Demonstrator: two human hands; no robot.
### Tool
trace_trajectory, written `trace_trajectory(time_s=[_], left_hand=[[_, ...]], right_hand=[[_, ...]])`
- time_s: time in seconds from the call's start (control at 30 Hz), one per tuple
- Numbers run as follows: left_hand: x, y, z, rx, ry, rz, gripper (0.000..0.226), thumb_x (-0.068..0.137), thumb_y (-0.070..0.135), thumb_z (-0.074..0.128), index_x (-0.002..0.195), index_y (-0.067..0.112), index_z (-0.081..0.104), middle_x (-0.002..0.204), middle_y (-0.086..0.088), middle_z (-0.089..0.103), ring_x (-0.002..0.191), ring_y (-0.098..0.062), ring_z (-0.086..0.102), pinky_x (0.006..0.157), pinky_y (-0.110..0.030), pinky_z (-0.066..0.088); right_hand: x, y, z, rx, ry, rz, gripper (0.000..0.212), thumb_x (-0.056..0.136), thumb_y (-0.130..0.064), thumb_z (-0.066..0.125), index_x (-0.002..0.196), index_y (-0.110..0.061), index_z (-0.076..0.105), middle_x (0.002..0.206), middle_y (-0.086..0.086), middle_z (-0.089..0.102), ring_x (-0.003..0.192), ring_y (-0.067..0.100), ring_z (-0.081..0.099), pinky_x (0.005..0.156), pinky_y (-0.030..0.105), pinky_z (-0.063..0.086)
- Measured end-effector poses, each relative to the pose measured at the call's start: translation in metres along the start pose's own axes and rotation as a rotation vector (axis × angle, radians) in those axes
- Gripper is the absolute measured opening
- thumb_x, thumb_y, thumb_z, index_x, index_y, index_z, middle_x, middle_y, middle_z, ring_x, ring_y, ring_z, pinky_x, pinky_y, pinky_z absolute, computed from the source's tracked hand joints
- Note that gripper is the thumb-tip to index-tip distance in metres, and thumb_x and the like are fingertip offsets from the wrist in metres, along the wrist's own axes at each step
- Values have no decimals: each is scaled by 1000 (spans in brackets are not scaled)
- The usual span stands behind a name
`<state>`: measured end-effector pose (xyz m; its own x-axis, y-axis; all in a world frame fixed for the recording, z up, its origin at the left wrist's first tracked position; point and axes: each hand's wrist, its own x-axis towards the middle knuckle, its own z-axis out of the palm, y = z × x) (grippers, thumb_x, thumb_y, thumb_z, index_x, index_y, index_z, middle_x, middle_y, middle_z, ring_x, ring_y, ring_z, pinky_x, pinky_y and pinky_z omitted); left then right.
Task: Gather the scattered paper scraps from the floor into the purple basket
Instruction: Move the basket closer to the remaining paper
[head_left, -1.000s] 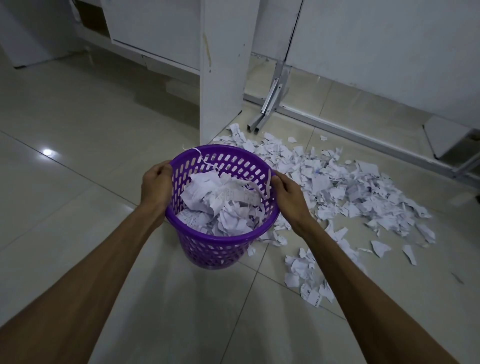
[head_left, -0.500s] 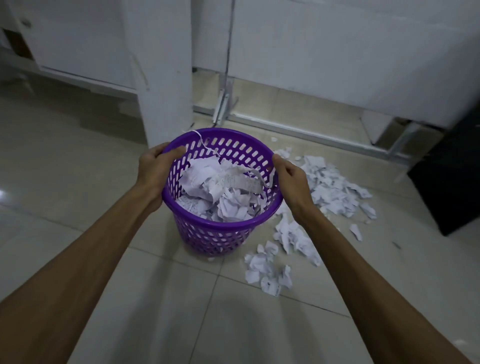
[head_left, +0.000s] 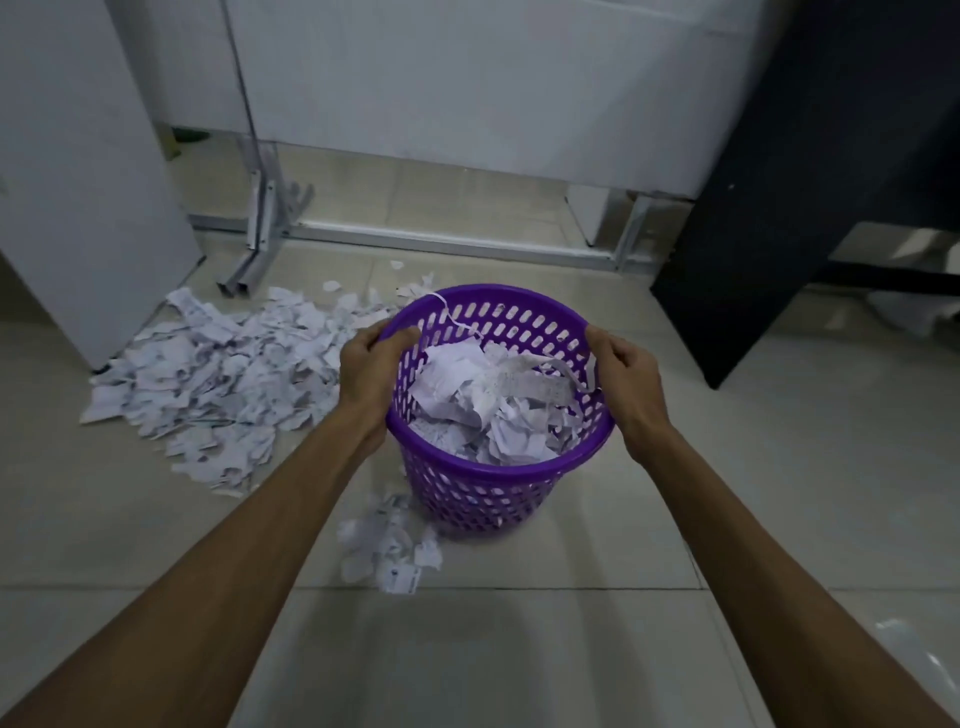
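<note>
The purple basket (head_left: 483, 467) is gripped at its rim by 2 hands: the left hand (head_left: 371, 371) is clenched over the left edge, fingers curled inside the rim, and the right hand (head_left: 631, 382) is clasped on the right edge. The basket is seen from above, roughly upright, and whether its base touches the tiled floor (head_left: 753, 467) cannot be told from this angle. It is partly filled with crumpled paper (head_left: 488, 400), and a thin white strip (head_left: 452, 312) is draped over the far rim. A large spread of paper scraps (head_left: 223, 374) is left on the floor to the left of the basket, reaching a white panel (head_left: 78, 208). A smaller cluster of scraps (head_left: 389, 551) lies just beside the basket's lower left side. A dark panel (head_left: 779, 208) is seen at the right, well apart from the basket.
</note>
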<state>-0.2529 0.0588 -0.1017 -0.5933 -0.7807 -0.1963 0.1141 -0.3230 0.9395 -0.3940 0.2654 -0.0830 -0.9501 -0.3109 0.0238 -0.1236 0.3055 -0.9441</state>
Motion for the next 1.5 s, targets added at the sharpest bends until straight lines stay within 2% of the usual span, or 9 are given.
trace_trajectory(time_s=[0.2, 0.37, 0.77, 0.9, 0.97, 1.03, 1.27, 1.4, 1.5], left_hand=[[7, -42, 65, 18, -29, -69, 31, 82, 16, 70, 113, 13, 68, 87, -7, 76, 70, -22, 73, 57, -29, 57], [7, -74, 106, 58, -37, -114, 34, 85, 16, 68, 119, 13, 65, 98, -10, 74, 81, -26, 72, 69, -36, 61], [12, -85, 114, 100, -57, -137, 36, 86, 18, 67, 122, 18, 63, 96, -4, 74, 75, -16, 73, 58, -26, 57], [18, -80, 99, 160, -110, -114, 34, 88, 25, 67, 122, 18, 63, 100, -1, 73, 77, -10, 72, 60, -22, 56], [23, -79, 87, 191, -121, -79, 30, 90, 28, 65, 118, 19, 65, 108, -1, 71, 91, -12, 70, 77, -26, 56], [26, -78, 67, 228, -118, -69, 31, 90, 32, 64, 119, 19, 64, 117, 0, 66, 107, -16, 62, 92, -31, 51], [46, -65, -34, 246, -43, -91, 16, 93, 28, 62, 107, 21, 66, 114, -1, 67, 110, -20, 60, 90, -31, 49], [56, -67, -90, 295, 19, -109, 20, 92, 28, 62, 110, 21, 65, 121, -5, 64, 112, -21, 59, 91, -32, 47], [63, -83, -122, 342, 44, -106, 18, 91, 31, 64, 106, 23, 66, 120, -1, 63, 109, -18, 58, 86, -27, 45]], right_hand=[[27, 44, -49, -11, 62, 69, 42, 99, -49, 49, 122, -18, 67, 103, 3, 73, 86, 23, 72, 81, 46, 60], [47, 75, -76, -10, 136, 113, 41, 98, -47, 51, 121, -17, 67, 103, 4, 73, 88, 22, 71, 83, 46, 60], [56, 95, -87, -183, 91, 104, 42, 101, -42, 46, 130, -14, 58, 117, 7, 67, 97, 21, 67, 76, 30, 54], [51, 73, -83, -354, 162, -56, 48, 101, -44, 48, 139, -14, 51, 135, 9, 58, 115, 23, 61, 88, 33, 50], [50, 53, -74, -346, 188, -165, 48, 100, -45, 48, 139, -17, 50, 139, 5, 56, 122, 19, 55, 92, 30, 45], [48, 31, -55, -346, 139, -257, 46, 100, -43, 49, 137, -17, 52, 138, 2, 57, 123, 15, 54, 96, 28, 43], [9, -24, 57, -255, -135, -428, 36, 100, -34, 52, 132, -19, 58, 131, -2, 62, 114, 6, 59, 95, 22, 49], [-23, -3, 129, -210, -338, -468, 33, 99, -32, 55, 128, -18, 62, 123, -3, 66, 106, 3, 60, 91, 18, 49], [-35, 53, 172, -332, -460, -360, 42, 98, -37, 56, 135, -17, 56, 139, 3, 54, 126, 12, 49, 106, 29, 39]])
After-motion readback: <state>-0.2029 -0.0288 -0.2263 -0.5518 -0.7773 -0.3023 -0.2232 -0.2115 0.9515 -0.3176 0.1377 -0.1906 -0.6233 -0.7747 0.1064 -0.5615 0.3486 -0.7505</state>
